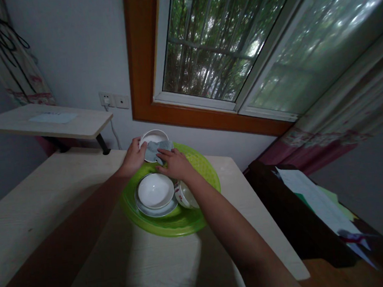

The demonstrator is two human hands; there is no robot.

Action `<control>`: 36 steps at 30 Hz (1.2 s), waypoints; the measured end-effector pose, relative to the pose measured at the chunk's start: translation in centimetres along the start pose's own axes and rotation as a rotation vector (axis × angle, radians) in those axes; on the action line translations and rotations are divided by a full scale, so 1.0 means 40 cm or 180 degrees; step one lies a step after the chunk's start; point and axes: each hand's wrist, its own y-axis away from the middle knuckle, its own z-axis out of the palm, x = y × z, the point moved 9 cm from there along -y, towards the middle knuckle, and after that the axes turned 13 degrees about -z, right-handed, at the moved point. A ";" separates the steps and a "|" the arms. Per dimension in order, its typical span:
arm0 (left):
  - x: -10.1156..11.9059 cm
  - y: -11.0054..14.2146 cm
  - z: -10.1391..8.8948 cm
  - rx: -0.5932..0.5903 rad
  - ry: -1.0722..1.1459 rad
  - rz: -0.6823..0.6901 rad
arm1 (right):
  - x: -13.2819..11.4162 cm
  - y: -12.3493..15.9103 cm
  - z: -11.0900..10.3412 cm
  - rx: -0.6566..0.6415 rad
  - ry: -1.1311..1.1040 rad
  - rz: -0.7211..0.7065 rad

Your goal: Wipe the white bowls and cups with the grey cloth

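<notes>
My left hand (134, 156) grips the left rim of a white bowl (153, 136), which is tilted over the far edge of a green basin (167, 229). A grey cloth (150, 152) lies against the bowl's inside, and my right hand (175, 163) presses it there with bent fingers. Inside the basin, nearer to me, a second white bowl (156, 191) rests on a plate (159, 212). To its right, a bowl with a red pattern (184, 196) leans on its side, partly hidden by my right forearm.
The basin stands on a pale wooden table (96, 250). At the left is a small raised shelf (12, 125) with a paper sheet (53, 117) on it. Behind are a wall socket (107, 99) and a window (216, 38). Papers lie on a dark cabinet (285, 215) at the right.
</notes>
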 end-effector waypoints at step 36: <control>0.008 0.010 0.007 -0.0234 0.0179 -0.0067 | 0.101 0.013 -0.044 0.1737 -0.1266 0.0316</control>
